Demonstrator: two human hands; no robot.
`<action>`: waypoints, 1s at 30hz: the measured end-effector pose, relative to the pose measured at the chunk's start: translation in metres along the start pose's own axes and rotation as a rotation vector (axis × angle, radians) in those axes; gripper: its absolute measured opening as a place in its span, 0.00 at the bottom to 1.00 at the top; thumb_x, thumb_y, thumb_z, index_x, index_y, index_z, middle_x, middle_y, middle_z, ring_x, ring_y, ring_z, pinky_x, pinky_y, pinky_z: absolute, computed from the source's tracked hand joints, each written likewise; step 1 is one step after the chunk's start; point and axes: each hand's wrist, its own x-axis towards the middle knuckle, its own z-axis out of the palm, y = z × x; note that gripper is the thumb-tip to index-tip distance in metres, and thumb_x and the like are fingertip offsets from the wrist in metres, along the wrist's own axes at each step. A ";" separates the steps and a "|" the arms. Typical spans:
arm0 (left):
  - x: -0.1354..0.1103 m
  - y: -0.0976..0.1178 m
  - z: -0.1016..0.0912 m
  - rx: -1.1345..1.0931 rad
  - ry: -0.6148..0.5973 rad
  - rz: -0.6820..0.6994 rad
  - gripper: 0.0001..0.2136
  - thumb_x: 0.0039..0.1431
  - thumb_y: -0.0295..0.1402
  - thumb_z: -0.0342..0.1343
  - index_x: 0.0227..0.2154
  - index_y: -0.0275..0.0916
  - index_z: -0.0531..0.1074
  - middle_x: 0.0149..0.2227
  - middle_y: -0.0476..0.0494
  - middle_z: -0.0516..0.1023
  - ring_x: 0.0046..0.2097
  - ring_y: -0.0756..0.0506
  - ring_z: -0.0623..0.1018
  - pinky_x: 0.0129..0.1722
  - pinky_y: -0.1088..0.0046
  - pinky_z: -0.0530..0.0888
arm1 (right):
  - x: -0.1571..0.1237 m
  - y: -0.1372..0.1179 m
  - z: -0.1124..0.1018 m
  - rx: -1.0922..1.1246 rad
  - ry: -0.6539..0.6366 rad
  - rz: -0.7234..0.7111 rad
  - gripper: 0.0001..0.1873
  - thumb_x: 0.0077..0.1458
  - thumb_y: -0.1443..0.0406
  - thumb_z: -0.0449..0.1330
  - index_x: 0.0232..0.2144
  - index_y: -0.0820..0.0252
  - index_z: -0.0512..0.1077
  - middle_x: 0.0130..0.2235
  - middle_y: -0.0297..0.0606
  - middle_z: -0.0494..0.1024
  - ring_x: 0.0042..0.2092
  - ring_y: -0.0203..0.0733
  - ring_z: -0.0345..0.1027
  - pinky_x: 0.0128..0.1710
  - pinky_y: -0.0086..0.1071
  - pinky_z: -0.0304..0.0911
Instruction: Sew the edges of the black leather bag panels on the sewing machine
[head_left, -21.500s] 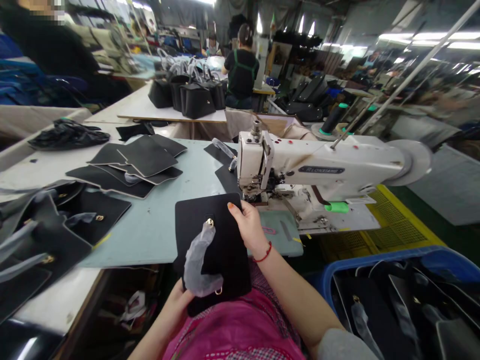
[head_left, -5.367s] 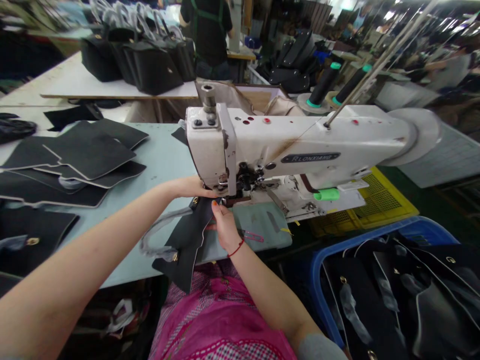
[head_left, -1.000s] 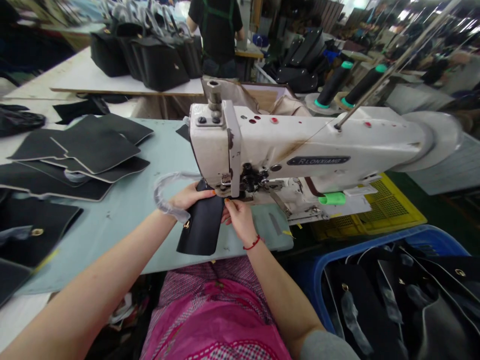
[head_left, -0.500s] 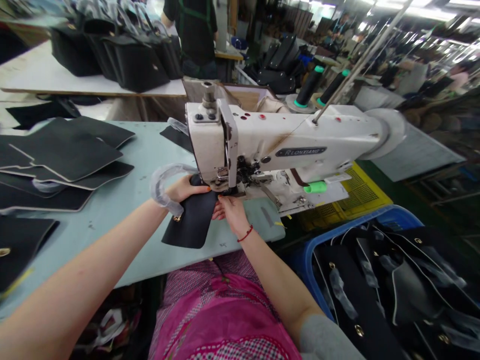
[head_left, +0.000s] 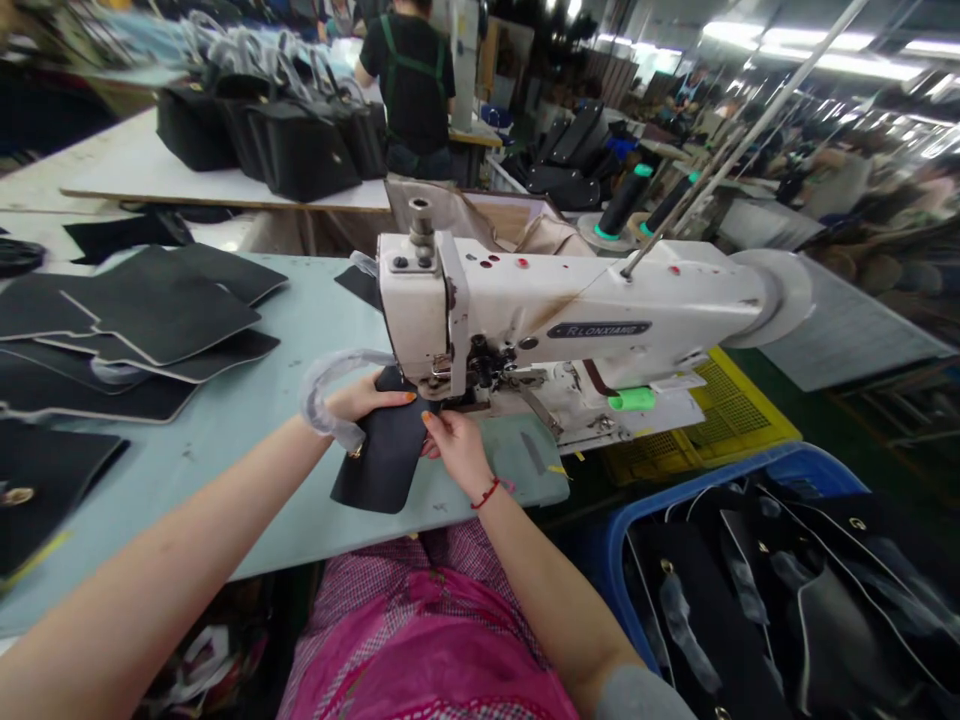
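Note:
A black leather bag panel (head_left: 384,455) lies under the head of a white sewing machine (head_left: 517,300), its lower part reaching toward me over the pale table. My left hand (head_left: 365,397) presses on the panel's left side, thumb on top and pointing at the needle area. A plastic-wrapped handle (head_left: 319,392) loops over my left wrist and joins the panel near a gold ring. My right hand (head_left: 456,447) pinches the panel's right edge between thumb and fingers, close to the presser foot. The needle itself is hidden by the machine head.
Black panels (head_left: 157,300) lie piled on the table's left. A blue bin (head_left: 622,560) of black bag pieces stands at my right, beside a yellow crate (head_left: 750,400). Finished black bags (head_left: 300,150) stand on a table behind; a person (head_left: 414,90) is beyond.
The view has tilted up a little, so everything sits lower. The panel has turned slightly beneath the machine head, and both hands remain on it.

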 end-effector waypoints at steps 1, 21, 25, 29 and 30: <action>0.001 0.002 -0.002 0.035 0.002 0.045 0.25 0.29 0.43 0.74 0.36 0.41 0.79 0.39 0.37 0.82 0.44 0.31 0.80 0.43 0.63 0.79 | 0.001 0.001 0.002 0.010 0.010 0.003 0.25 0.54 0.43 0.58 0.25 0.59 0.66 0.21 0.32 0.72 0.23 0.37 0.72 0.20 0.25 0.63; 0.001 0.030 -0.006 0.324 -0.156 0.202 0.25 0.42 0.48 0.67 0.41 0.37 0.79 0.47 0.39 0.81 0.50 0.35 0.77 0.56 0.61 0.72 | 0.001 0.003 0.019 0.196 0.114 0.162 0.25 0.56 0.45 0.57 0.22 0.59 0.66 0.20 0.32 0.71 0.21 0.35 0.68 0.21 0.26 0.63; 0.006 0.032 -0.008 0.368 -0.177 0.258 0.25 0.42 0.48 0.66 0.41 0.37 0.79 0.48 0.40 0.80 0.54 0.35 0.75 0.60 0.63 0.68 | 0.002 0.002 0.021 0.194 0.111 0.175 0.25 0.57 0.45 0.56 0.23 0.59 0.66 0.21 0.32 0.71 0.22 0.35 0.69 0.22 0.26 0.64; 0.012 0.031 -0.011 0.362 -0.179 0.295 0.22 0.42 0.46 0.66 0.39 0.37 0.79 0.46 0.41 0.81 0.53 0.36 0.75 0.61 0.63 0.67 | 0.002 0.001 0.024 0.197 0.092 0.174 0.25 0.58 0.46 0.55 0.22 0.59 0.66 0.21 0.33 0.72 0.21 0.36 0.69 0.22 0.26 0.63; 0.014 0.031 -0.012 0.354 -0.177 0.304 0.23 0.42 0.45 0.66 0.39 0.35 0.78 0.46 0.41 0.81 0.53 0.37 0.75 0.61 0.62 0.66 | 0.002 0.000 0.025 0.195 0.087 0.172 0.25 0.59 0.46 0.55 0.23 0.60 0.66 0.21 0.33 0.72 0.21 0.35 0.70 0.21 0.26 0.63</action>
